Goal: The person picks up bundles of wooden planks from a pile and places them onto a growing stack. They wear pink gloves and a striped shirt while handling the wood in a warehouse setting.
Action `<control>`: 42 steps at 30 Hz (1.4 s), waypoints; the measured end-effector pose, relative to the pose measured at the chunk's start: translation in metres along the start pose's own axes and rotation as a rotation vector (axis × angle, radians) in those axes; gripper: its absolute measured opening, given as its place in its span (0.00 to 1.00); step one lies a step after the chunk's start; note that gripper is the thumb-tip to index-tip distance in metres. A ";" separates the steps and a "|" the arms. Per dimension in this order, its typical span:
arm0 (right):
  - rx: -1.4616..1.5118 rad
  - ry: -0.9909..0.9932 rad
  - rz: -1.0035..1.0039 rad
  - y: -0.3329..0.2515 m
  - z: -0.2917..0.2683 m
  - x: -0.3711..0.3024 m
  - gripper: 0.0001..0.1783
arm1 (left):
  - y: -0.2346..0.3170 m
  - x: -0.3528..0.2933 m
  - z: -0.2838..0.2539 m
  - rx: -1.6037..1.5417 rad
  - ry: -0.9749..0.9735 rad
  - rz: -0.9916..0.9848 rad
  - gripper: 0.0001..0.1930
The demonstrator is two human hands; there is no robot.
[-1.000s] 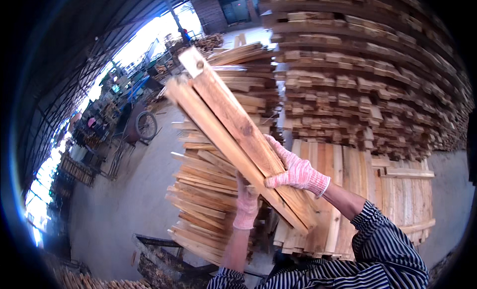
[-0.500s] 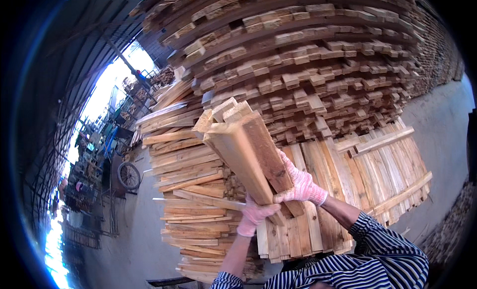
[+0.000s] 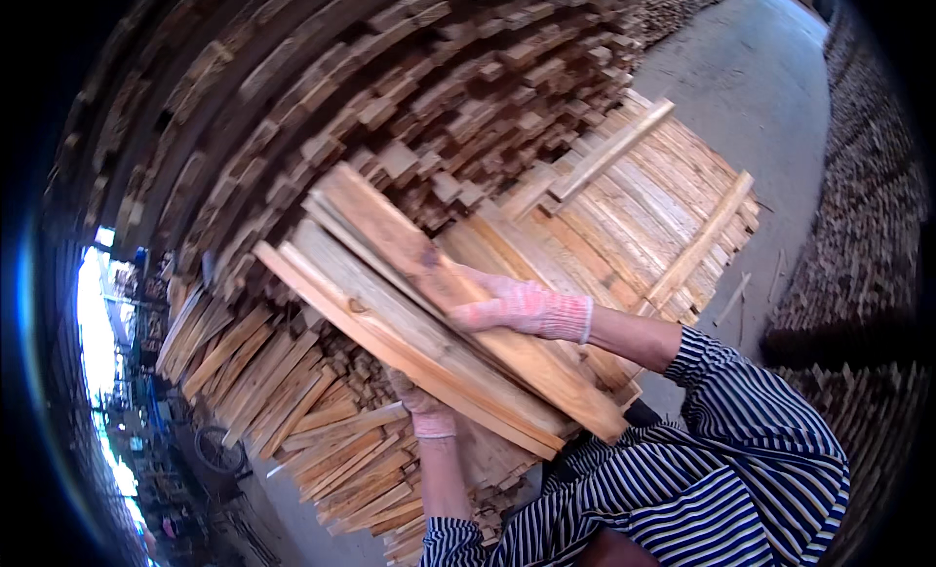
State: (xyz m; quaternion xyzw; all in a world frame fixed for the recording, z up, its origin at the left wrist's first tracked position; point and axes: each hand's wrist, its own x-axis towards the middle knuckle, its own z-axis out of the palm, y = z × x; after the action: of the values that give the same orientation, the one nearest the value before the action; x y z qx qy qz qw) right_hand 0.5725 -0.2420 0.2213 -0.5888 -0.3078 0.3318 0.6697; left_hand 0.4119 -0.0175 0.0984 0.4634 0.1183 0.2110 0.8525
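A bundle of several wooden boards point(image 3: 409, 338) is held at a slant in front of me, its far end up to the left. My right hand point(image 3: 522, 306), in a pink-and-white knit glove, is closed over the top board, thumb and fingers across its face. From the lower left my left hand point(image 3: 424, 408), gloved alike, grips the bundle's underside; its fingers are partly hidden by the wood. Beneath and to the right of the bundle lies a layer of boards set side by side point(image 3: 624, 216), with loose strips on top.
A tall stack of timber point(image 3: 322, 89) rises at the far side. To the left lies a heap of loose boards point(image 3: 263, 391). Concrete floor point(image 3: 741, 70) runs along the right, with more stacked wood point(image 3: 858, 177) beyond. A wheel point(image 3: 220, 450) shows at lower left.
My view has swung to the right. The bundle has tipped from pointing up toward me to lying lengthwise, its boards spread apart. My hands have moved apart along it.
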 end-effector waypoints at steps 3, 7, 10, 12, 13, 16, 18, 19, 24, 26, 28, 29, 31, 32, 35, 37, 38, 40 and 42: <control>0.039 0.039 0.135 0.024 -0.068 -0.064 0.66 | -0.032 -0.007 0.058 -0.235 -0.180 -0.297 0.50; -0.078 -0.007 0.165 0.044 -0.156 -0.117 0.65 | -0.076 -0.019 0.070 -0.146 0.099 -0.351 0.56; 0.016 0.003 0.245 0.065 -0.213 -0.132 0.66 | -0.103 -0.014 0.042 -0.315 -0.091 -0.373 0.56; 0.073 0.118 0.364 0.082 -0.259 -0.153 0.69 | -0.111 -0.012 0.068 -0.213 -0.062 -0.386 0.54; 0.106 0.167 0.433 0.081 -0.274 -0.152 0.72 | -0.110 -0.011 0.077 -0.249 -0.092 -0.410 0.53; 0.244 0.350 0.457 0.087 -0.319 -0.155 0.48 | -0.114 0.001 0.095 -0.268 -0.064 -0.419 0.50; 0.040 0.498 0.453 0.093 -0.344 -0.145 0.46 | -0.126 0.007 0.092 -0.158 0.120 -0.350 0.49; -0.108 0.530 0.475 0.087 -0.338 -0.136 0.46 | -0.128 0.007 0.085 -0.138 0.132 -0.343 0.49; -1.013 0.664 0.452 0.073 -0.275 -0.125 0.49 | -0.125 0.008 0.086 -0.002 0.178 -0.323 0.53; -1.423 0.637 0.408 0.087 -0.259 -0.137 0.51 | -0.128 0.008 0.099 0.025 0.216 -0.329 0.54; -1.327 0.677 0.521 0.099 -0.276 -0.137 0.49 | -0.127 0.010 0.117 0.048 0.252 -0.335 0.55; -1.279 0.694 0.569 0.103 -0.284 -0.136 0.48 | -0.131 0.014 0.115 -0.001 0.205 -0.344 0.54; -1.142 0.652 0.544 0.072 -0.271 -0.128 0.43 | -0.131 0.009 0.085 -0.081 0.165 -0.338 0.54; -1.143 0.636 0.516 0.069 -0.273 -0.133 0.43 | -0.134 0.006 0.076 -0.071 0.177 -0.339 0.54; -1.131 0.609 0.353 0.074 -0.249 -0.132 0.44 | -0.136 0.013 0.072 -0.056 0.213 -0.339 0.52; -1.035 0.531 0.406 0.067 -0.213 -0.118 0.43 | -0.133 0.010 0.072 -0.071 0.227 -0.367 0.49; -1.066 0.529 0.412 0.086 -0.200 -0.106 0.42 | -0.132 0.010 0.078 -0.126 0.178 -0.392 0.50; -0.953 0.478 0.350 0.114 -0.175 -0.080 0.39 | -0.127 0.012 0.095 -0.070 0.179 -0.390 0.50; -0.892 0.427 0.287 0.130 -0.156 -0.066 0.39 | -0.125 0.008 0.102 -0.015 0.276 -0.382 0.50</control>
State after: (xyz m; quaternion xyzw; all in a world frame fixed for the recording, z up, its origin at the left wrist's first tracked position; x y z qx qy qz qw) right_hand 0.6482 -0.3753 0.0726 -0.9081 -0.1920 0.1292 0.3491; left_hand 0.4907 -0.1492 0.0482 0.3931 0.3177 0.1081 0.8561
